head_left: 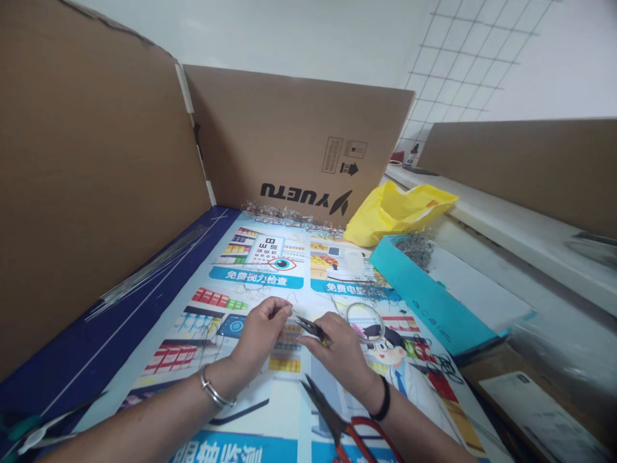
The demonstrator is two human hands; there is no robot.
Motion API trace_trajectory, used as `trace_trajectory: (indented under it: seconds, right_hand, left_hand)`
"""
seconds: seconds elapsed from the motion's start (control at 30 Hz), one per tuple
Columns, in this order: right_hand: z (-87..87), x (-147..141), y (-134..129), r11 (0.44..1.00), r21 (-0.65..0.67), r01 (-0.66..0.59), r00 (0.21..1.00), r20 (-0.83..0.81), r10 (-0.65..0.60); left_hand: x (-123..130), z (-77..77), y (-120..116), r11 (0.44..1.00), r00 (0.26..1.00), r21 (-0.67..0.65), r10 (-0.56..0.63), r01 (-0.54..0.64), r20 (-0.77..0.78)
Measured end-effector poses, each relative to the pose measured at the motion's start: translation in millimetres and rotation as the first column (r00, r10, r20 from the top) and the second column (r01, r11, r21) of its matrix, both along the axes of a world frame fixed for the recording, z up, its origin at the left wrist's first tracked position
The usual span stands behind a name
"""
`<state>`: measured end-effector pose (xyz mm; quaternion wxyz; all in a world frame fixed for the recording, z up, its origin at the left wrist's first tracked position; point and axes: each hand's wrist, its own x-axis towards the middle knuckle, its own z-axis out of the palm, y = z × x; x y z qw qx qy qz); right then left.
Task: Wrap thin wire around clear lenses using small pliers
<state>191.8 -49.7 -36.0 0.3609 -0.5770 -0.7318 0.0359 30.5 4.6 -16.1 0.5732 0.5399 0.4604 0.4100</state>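
My left hand is closed in a pinch over the poster, with a thin wire sticking up from its fingertips. Dark-jawed pliers are gripped in my right hand, their tips pointing left and almost at the pinched fingers. Whether the jaws touch the wire is too small to tell. Just below my right hand lie scissors with red handles, blades pointing away from me. A round coil of wire rests on the poster to the right of that hand.
Cardboard panels stand at the back and left. A turquoise box on the right holds a tangle of wire, with a yellow bag behind it. Straight wires lie at left, black loops at right, wire bits along the back.
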Motion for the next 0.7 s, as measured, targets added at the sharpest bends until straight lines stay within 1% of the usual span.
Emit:
trace_trajectory:
  seconds: [0.13,0.27,0.37,0.47,0.53,0.63,0.7]
  right_hand:
    - [-1.1,1.6,1.3,1.0,0.017,0.002,1.0,0.001,-0.002]
    - [-2.7,4.8,3.2,0.998,0.061,0.017,1.0,-0.022,-0.016]
    - [-3.5,6.5,4.1,0.998,0.063,0.022,0.999,-0.029,-0.02]
    - [-4.1,7.1,4.6,0.998,0.05,0.03,0.999,-0.018,-0.029]
    - [-4.6,7.5,5.1,0.998,0.058,0.04,0.999,-0.018,-0.039]
    - [-4.6,9.1,6.1,0.997,0.064,0.046,0.999,-0.02,-0.044]
    - [-2.7,11.1,6.8,0.998,0.038,0.047,0.999,-0.015,-0.046]
  left_hand:
    - [-0.2,0.8,0.0,1.0,0.999,0.0,-0.016,0.016,-0.028]
    - [-0.3,0.8,0.6,0.998,0.998,-0.019,-0.057,0.056,-0.01]
    - [-0.2,1.3,-1.2,0.99,0.991,-0.05,-0.133,0.133,0.001]
    - [-0.1,2.9,-5.3,0.965,0.97,-0.095,-0.242,0.244,0.038]
    - [0.0,4.4,-7.7,0.95,0.957,-0.117,-0.282,0.289,0.074]
    - [-0.2,5.5,-8.5,0.945,0.957,-0.157,-0.275,0.286,0.091]
    - [-0.7,5.0,-6.8,0.947,0.96,-0.162,-0.267,0.278,0.082]
